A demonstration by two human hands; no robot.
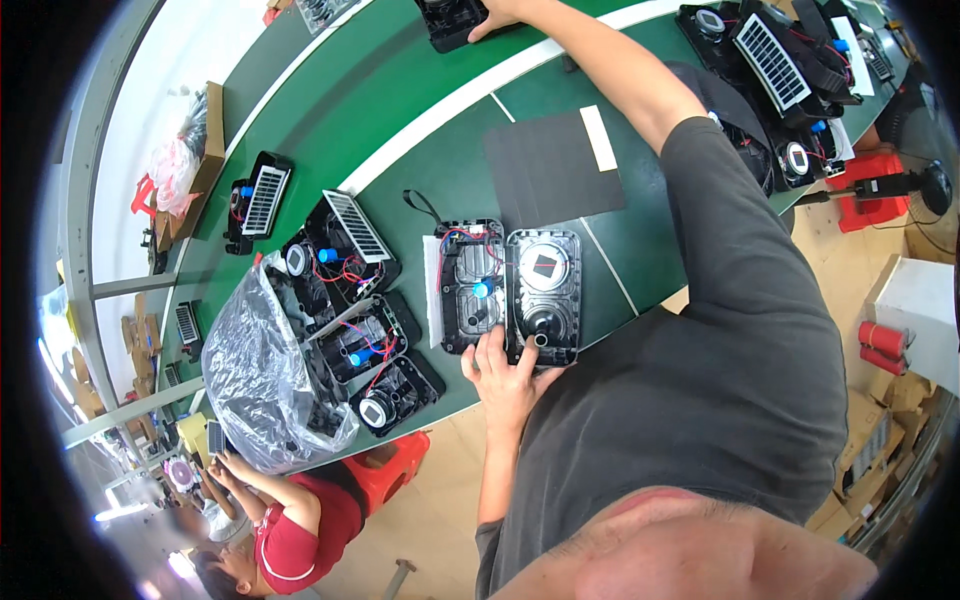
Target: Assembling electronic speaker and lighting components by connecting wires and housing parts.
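An open black plastic device case (545, 290) lies in front of me on the green table. Its right half carries a round silver-rimmed part, and its left half has a blue cylinder (483, 289) with thin red and blue wires. My left hand (505, 372) curls its spread fingers over the near edge of both halves. At the far edge of the view, my outstretched right hand (492, 17) grips another black case (452, 24); some of its fingers are cut off by the frame. Beyond the open case lies a dark grey sheet (545, 165) with a pale strip (599, 138).
To the left, several open cases with wires and a solar panel (357, 224) crowd around a clear plastic bag (265, 375). More solar-panel units (772, 62) sit at the far right. A co-worker in red (310, 525) is at lower left, by a red stool (395, 470).
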